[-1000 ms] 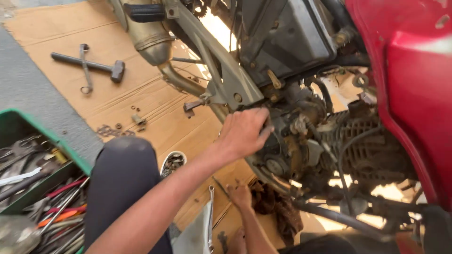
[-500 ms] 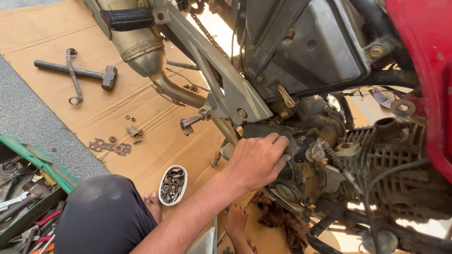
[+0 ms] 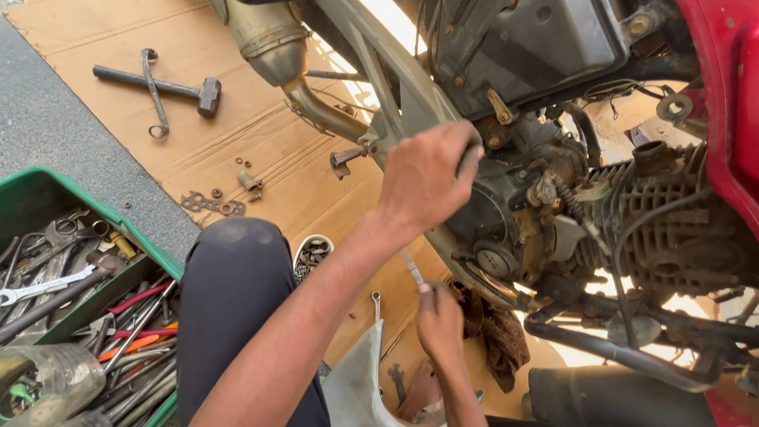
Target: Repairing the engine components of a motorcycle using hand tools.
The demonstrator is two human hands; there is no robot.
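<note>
Motorcycle engine [image 3: 569,213] — grimy, finned, hung in the frame above the cardboard sheet [image 3: 261,150]. The left hand [image 3: 427,178] presses on its crankcase cover, fingers curled together over the edge. Below, the right hand [image 3: 439,320] pinches a slim metal tool [image 3: 413,269] — fingers closed around it.
</note>
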